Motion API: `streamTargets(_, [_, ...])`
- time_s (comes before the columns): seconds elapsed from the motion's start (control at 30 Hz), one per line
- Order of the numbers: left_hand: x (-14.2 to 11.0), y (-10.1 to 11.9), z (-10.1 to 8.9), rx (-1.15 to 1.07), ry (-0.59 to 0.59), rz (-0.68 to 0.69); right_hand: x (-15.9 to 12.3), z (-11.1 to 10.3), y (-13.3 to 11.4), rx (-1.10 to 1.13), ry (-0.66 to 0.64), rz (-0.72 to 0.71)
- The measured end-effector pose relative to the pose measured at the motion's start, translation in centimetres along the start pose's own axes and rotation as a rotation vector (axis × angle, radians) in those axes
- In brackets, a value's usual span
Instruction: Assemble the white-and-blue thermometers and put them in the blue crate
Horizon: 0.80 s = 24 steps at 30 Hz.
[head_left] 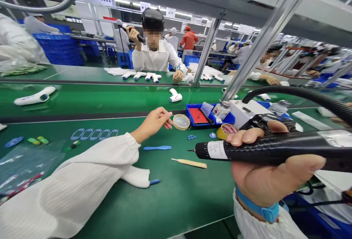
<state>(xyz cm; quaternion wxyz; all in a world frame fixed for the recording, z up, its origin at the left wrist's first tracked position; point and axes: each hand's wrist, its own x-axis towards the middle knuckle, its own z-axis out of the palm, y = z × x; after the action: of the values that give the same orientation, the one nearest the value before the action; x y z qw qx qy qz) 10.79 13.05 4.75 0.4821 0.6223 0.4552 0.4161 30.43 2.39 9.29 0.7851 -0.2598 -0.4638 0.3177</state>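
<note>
My right hand (264, 169) is wrapped round a black electric screwdriver (255, 149), held level with its thin bit pointing left. My left hand (155, 121) reaches over the green bench beside a round dish of small screws (181, 121). Its thumb and fingertips are pressed together; anything between them is too small to see. A blue flat pry tool (157, 148) and a wooden-handled pick (191, 163) lie in front of it. Partly hidden under my left sleeve rests a white thermometer-gun housing (137, 176) with a blue piece at its end.
Blue trays (199, 115) hold a red pad and a bottle. Yellow tape (226, 131) sits nearby. Blue oval frames (95, 134), small circuit boards (38, 140) and a plastic bag (30, 165) lie left. A conveyor (110, 97) carries white housings; a co-worker (154, 55) sits opposite.
</note>
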Motion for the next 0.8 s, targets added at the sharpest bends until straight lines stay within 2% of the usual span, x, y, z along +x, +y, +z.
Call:
streamTargets(0.13, [-6.2, 0.6, -2.0, -0.154, 0.028, -0.116, -0.6, 2.6, -0.2, 0.019, -0.027, 0.089])
streamTargets(0.23, [-10.5, -0.2, -2.6, -0.219, 0.060, -0.229, -1.0, 4.8, -0.3, 0.024, -0.100, 0.177])
streamTargets(0.3, [-12.7, -1.2, -2.5, -0.198, 0.064, -0.241, -1.4, 6.1, -0.2, 0.060, -0.156, 0.221])
streamTargets(0.37, [-14.4, -2.1, -2.3, -0.108, 0.046, -0.188, -1.8, 7.1, -0.1, 0.113, -0.212, 0.268])
streamTargets(0.53, [-16.4, -3.2, -2.0, 0.242, 0.005, -0.014, -3.2, 8.8, 0.1, 0.168, -0.304, 0.281])
streamTargets(0.67, [-16.4, -3.1, -2.1, 0.265, -0.023, 0.035, -3.9, 9.3, 0.5, 0.128, -0.332, 0.244])
streamTargets(0.8, [-16.3, -3.0, -2.4, 0.237, -0.059, 0.036, -4.1, 9.7, 0.9, 0.145, -0.354, 0.273])
